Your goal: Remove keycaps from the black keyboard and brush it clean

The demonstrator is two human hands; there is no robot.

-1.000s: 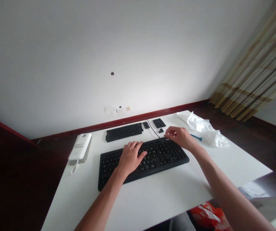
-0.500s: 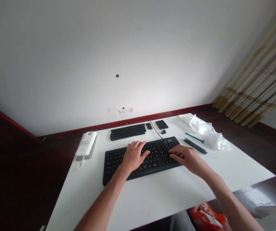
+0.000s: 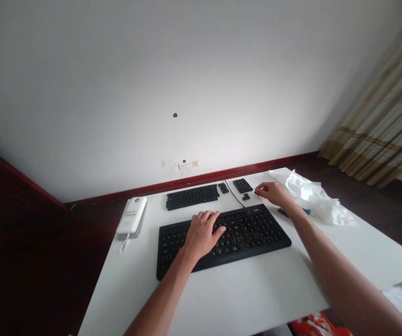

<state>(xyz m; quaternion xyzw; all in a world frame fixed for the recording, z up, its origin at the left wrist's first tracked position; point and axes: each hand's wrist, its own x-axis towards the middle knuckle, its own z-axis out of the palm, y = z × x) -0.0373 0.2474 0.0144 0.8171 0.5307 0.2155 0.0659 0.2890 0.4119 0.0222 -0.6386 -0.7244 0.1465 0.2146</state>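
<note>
A black keyboard lies across the white table, its key places bare of keycaps. My left hand rests over its middle with the fingers stretched and the thumb apart. Beyond the keyboard's right end, my right hand pinches a small black keycap just over the tabletop. Just left of it sit the arrow keycaps and the number-pad keycaps. Farther left are a small group of keycaps and the large block of keycaps, laid in rows.
A white power bank with a loop strap lies at the table's left edge. Crumpled white plastic is at the right. A blue tool and a dark one are partly behind my right forearm. A cable runs off the back.
My right hand has left the keyboard's right part and moved back to the far side of the table, now pinching a keycap. My left hand stays on the keyboard. The view has shifted slightly.
</note>
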